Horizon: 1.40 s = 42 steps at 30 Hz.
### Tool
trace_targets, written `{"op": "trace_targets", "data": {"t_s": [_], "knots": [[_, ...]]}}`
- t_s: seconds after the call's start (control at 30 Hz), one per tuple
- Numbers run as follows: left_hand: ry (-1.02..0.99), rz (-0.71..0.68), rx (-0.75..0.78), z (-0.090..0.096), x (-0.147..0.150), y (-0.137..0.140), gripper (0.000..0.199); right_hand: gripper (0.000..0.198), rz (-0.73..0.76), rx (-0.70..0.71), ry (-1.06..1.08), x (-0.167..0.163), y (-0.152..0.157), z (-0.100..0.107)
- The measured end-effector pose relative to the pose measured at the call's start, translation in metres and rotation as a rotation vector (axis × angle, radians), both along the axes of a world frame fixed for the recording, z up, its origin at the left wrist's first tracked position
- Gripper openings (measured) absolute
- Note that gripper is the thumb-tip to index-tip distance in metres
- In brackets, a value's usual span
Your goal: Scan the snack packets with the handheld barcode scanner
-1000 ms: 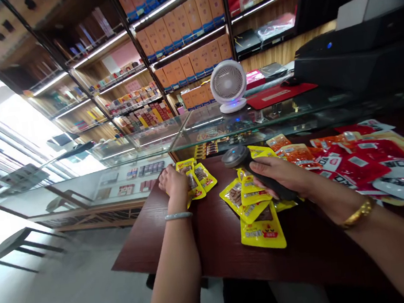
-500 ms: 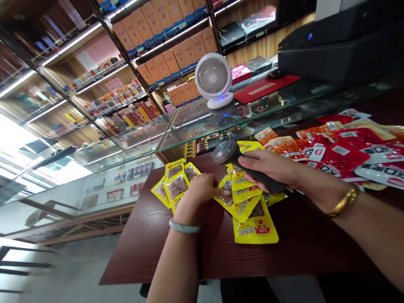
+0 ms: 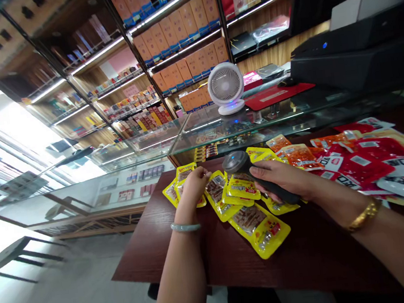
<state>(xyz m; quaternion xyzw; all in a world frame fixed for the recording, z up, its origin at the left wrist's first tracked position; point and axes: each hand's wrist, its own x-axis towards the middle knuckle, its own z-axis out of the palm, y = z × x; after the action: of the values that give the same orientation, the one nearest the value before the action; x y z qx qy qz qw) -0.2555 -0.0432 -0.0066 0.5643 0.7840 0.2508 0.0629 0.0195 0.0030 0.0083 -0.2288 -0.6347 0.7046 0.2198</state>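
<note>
My right hand [image 3: 277, 176] is wrapped round the dark handle of a handheld barcode scanner [image 3: 238, 162], its round head tilted up and to the left over yellow snack packets [image 3: 241, 191]. These packets overlap in a loose heap, with brown contents showing through clear windows. One packet [image 3: 263, 230] lies nearest the table's front edge. My left hand [image 3: 194, 186] has its fingers curled together between that heap and a smaller stack of the same yellow packets [image 3: 186, 172] on the left. Whatever the left fingertips pinch, if anything, cannot be made out.
Red, white and orange packets [image 3: 360, 164] are piled at the right of the dark wooden table [image 3: 162, 245]. Behind it, a glass display counter [image 3: 199, 129] carries a white fan [image 3: 226, 87] and a red mat [image 3: 279, 95]. A stool [image 3: 19, 252] stands left.
My left hand has lifted away from the middle yellow packets, its fingers now drawn together. Those packets lie shifted, and the front one is turned. The scanner stays in my right hand.
</note>
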Motion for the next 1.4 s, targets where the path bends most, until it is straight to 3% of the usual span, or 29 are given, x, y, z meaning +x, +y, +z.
{"op": "trace_targets", "data": {"t_s": [0.47, 0.8, 1.03, 1.1, 1.2, 1.3, 1.4], "knots": [[0.119, 0.043, 0.082, 0.006, 0.015, 0.001, 0.015, 0.038, 0.069, -0.037, -0.049, -0.005, -0.005, -0.009], [0.106, 0.365, 0.112, 0.022, -0.020, -0.013, 0.023, 0.040, 0.054, -0.014, -0.050, -0.005, -0.005, -0.006], [0.270, 0.723, 0.215, 0.029, -0.052, -0.031, 0.025, 0.038, 0.035, -0.023, -0.020, -0.003, -0.004, -0.004], [0.305, 0.677, 0.266, 0.024, -0.045, -0.025, 0.030, 0.037, 0.029, -0.005, -0.008, -0.002, -0.003, -0.004], [0.285, 0.410, 0.260, 0.014, -0.012, -0.010, 0.029, 0.037, 0.015, 0.013, 0.004, -0.001, 0.000, -0.003], [0.259, 0.115, 0.125, 0.001, 0.030, 0.002, 0.043, 0.037, 0.003, 0.004, 0.027, 0.001, 0.003, -0.001], [0.288, 0.020, -0.012, -0.013, 0.058, 0.008, 0.049, 0.039, -0.014, -0.001, 0.041, 0.001, 0.004, 0.000]]}}
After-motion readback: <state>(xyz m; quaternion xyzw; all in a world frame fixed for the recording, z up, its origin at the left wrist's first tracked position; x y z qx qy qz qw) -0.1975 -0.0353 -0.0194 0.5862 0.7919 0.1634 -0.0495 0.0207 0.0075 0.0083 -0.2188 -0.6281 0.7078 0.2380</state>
